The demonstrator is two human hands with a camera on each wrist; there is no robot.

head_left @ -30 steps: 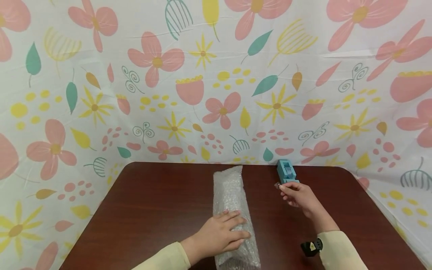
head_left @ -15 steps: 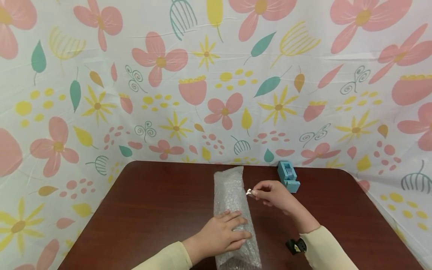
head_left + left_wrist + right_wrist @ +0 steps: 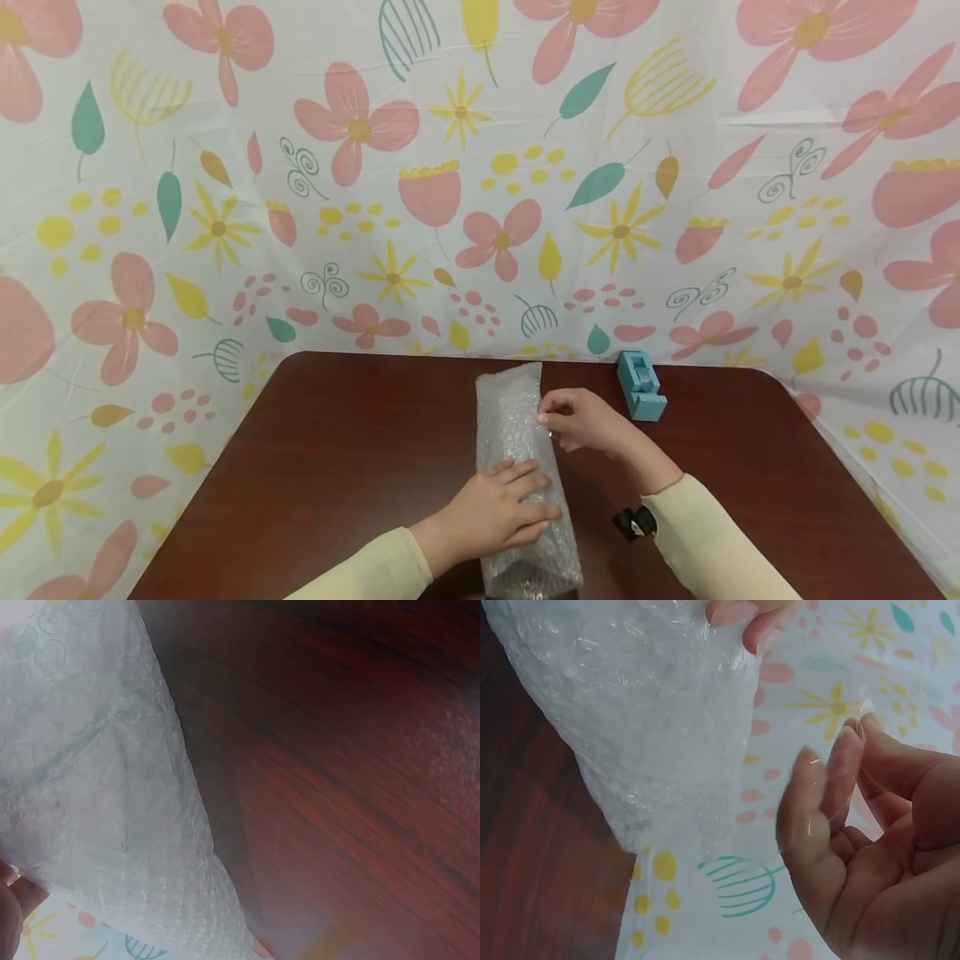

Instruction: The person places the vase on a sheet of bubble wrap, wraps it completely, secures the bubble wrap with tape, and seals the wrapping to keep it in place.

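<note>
A long bubble-wrapped bundle [image 3: 510, 408] lies lengthwise on the table, its wrap translucent and what is inside not clear. My left hand [image 3: 491, 512] rests on the near half of it, fingers spread over the wrap. At the bundle's right edge, my right hand [image 3: 581, 423] pinches a short strip of clear tape [image 3: 865, 703] between thumb and index finger. In the right wrist view the strip stands apart from the bubble wrap [image 3: 645, 735], and left fingertips [image 3: 735, 613] show at the top. Bubble wrap [image 3: 112, 787] fills the left side of the left wrist view.
A light blue tape dispenser [image 3: 645, 404] stands at the back right of the dark wooden table [image 3: 360, 450]. Behind the table hangs a white cloth [image 3: 420, 275] printed with flowers and leaves. A black strap device [image 3: 636, 523] sits at my right wrist.
My right hand has moved left from beside the tape dispenser to the bundle's right edge, carrying the strip of tape. My left hand has stayed on the bundle.
</note>
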